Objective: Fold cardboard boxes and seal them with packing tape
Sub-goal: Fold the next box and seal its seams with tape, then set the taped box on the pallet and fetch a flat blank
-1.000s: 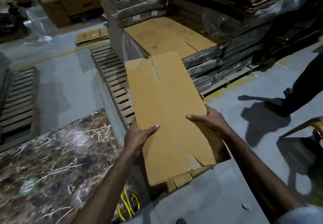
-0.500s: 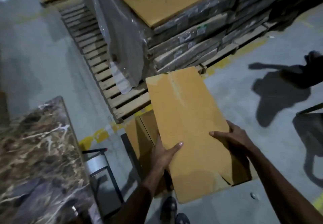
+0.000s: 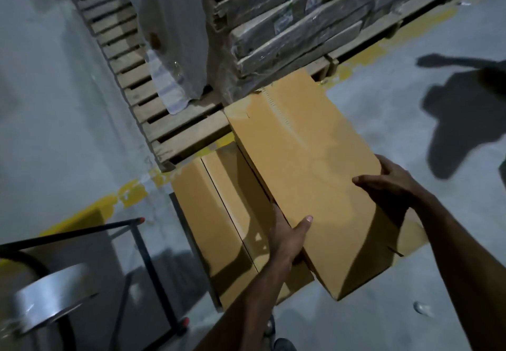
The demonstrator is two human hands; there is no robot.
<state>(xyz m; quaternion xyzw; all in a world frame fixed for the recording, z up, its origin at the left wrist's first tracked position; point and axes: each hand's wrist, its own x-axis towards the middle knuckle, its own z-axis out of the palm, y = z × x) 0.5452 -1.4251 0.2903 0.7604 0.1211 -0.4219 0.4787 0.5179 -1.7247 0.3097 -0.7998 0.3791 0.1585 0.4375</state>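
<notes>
Cardboard box [image 3: 306,175], flat and not yet folded, is held low over the floor [image 3: 383,323] beside a pallet [image 3: 186,131] — left hand [image 3: 287,238] pinching its left edge, right hand [image 3: 388,183] clasping the right edge. Both grips sit toward the near end, so the far end could sag and snag on the cardboard sheets [image 3: 216,214] lying beneath — creasing a panel.

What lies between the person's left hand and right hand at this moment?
The head view shows only the bare tan face of the flat cardboard box, which the left hand and the right hand hold at opposite edges.
</notes>
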